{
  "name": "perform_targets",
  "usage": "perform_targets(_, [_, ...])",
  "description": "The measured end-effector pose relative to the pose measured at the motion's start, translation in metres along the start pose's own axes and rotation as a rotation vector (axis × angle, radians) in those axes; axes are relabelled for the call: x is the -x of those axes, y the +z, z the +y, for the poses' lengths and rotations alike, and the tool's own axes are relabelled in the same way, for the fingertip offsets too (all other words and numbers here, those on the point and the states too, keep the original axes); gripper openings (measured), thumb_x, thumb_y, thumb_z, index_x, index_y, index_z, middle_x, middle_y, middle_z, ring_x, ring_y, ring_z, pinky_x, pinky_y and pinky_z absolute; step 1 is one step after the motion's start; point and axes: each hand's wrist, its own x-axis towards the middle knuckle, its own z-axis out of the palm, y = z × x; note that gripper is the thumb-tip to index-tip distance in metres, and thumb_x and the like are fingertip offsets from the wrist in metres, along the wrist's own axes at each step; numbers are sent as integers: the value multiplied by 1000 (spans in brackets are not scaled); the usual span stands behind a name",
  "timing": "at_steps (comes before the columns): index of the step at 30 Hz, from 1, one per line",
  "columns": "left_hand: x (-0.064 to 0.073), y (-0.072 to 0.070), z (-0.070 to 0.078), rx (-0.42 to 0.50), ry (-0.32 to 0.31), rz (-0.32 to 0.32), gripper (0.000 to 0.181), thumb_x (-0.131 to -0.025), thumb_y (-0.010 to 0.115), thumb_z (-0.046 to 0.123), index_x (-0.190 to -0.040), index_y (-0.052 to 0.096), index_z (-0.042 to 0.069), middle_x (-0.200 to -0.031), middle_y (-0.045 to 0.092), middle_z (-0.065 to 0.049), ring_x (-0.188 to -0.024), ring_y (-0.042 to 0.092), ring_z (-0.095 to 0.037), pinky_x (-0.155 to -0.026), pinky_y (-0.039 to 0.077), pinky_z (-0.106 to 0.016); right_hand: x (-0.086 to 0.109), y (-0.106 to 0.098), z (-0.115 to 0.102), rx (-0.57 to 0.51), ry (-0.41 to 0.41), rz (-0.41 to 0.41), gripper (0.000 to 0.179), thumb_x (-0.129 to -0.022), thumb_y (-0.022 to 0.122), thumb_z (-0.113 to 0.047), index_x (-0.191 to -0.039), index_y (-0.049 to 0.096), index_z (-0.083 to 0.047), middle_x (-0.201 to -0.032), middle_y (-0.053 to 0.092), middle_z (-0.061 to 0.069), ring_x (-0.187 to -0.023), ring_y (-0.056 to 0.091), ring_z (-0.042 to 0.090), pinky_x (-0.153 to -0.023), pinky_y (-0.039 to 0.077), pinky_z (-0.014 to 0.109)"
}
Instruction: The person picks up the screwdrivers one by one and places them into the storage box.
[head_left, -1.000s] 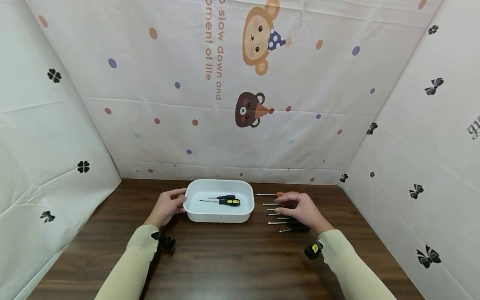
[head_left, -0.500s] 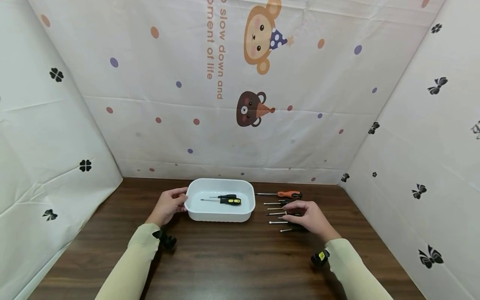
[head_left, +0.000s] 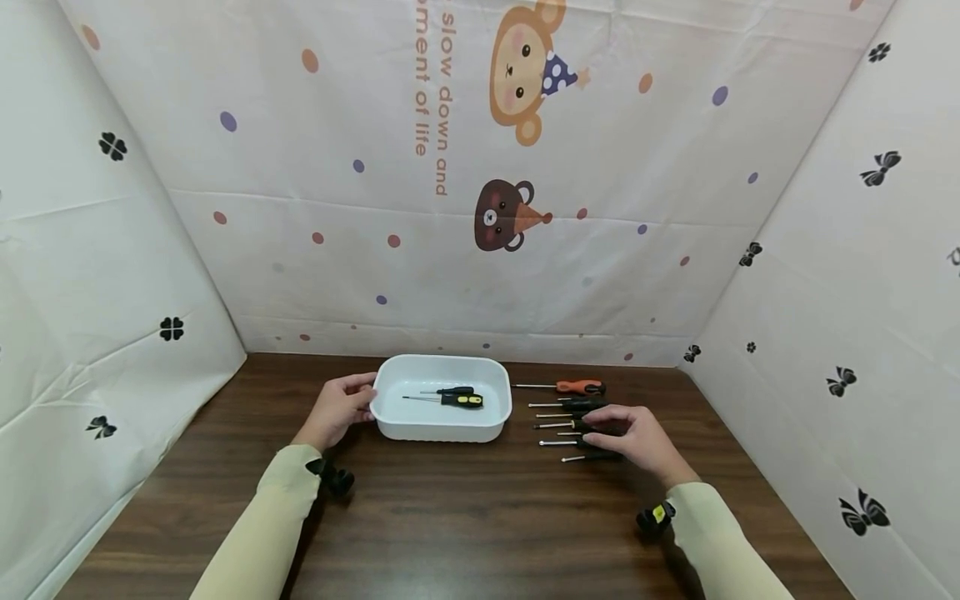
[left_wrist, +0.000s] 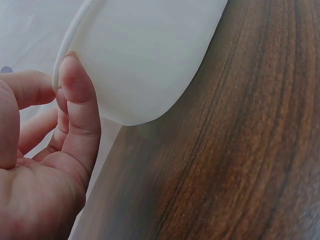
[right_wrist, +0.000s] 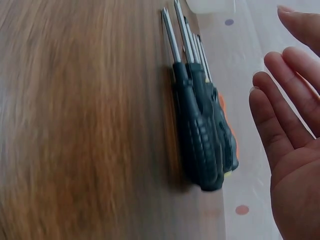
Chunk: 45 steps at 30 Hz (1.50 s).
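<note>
My left hand (head_left: 337,410) pinches the left end of a white plastic tub (head_left: 442,432); the left wrist view shows thumb and fingertips at the tub's rim (left_wrist: 75,22). Inside lie a black-and-yellow screwdriver (head_left: 462,401) and a smaller black screwdriver (head_left: 455,390). Over the row of screwdrivers to the right hovers my right hand (head_left: 637,437), fingers spread and holding nothing. It hides several of their handles in the head view. Black ribbed handles of the near screwdrivers (right_wrist: 197,145) show in the right wrist view, beside the open palm (right_wrist: 300,185).
An orange-handled screwdriver (head_left: 581,387) lies at the back of the row, shaft pointing toward the tub. Several black-handled screwdrivers (head_left: 583,404) lie roughly parallel in front of it on the dark wooden table (head_left: 465,517). White printed cloth (head_left: 360,275) walls the back and sides.
My right hand has drawn back to the right and slightly nearer, uncovering the orange screwdriver and more of the black handles. My left hand stays on the tub.
</note>
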Motion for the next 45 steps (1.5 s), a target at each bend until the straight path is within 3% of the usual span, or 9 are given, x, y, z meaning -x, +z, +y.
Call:
perform_targets(10, [1,-1,1,1,-1,-4,49,-99,62,4,-146,51,-5,-104,64,-12,-63,62,-11,-61,60,-24,9,-14,15,-3,-7,-27,35,-87,83,-21,-115,76,-2,-115,75,16,-103,72,28,-82,60,22])
perform_targets(17, [0,-2,1,-7,-4,-5,49,-100,62,5,-146,51,-5,-106,63,-13,-65,62,-11,-62,60,-24,13,-17,22,17,40,-46,33,-85,85,-24,-112,78,-8,-113,76,12,-100,72,17,-81,59,21])
perform_targets(25, [-1,-2,-1,-4,-4,-1,48,-100,62,4,-146,51,-4,-104,63,-10,-67,63,-12,-62,61,-25,17,-18,26,41,14,-47,26,-85,85,-23,-107,80,-11,-110,77,9,-101,69,6,-81,60,23])
perform_targets(38, [0,-1,0,1,-10,-4,48,-100,62,4,-146,51,-4,-105,63,-11,-69,63,-12,-63,61,-25,19,-20,24,140,56,-52,25,-81,88,-27,-103,81,-17,-107,78,1,-104,69,8,-88,55,19])
perform_targets(45, [2,-1,0,10,13,-18,49,-100,60,3,-147,50,-6,-104,66,-11,-64,62,-10,-61,60,-23,19,-20,20,219,18,-78,22,-81,88,-34,-99,82,-22,-103,78,-6,-101,69,5,-88,57,22])
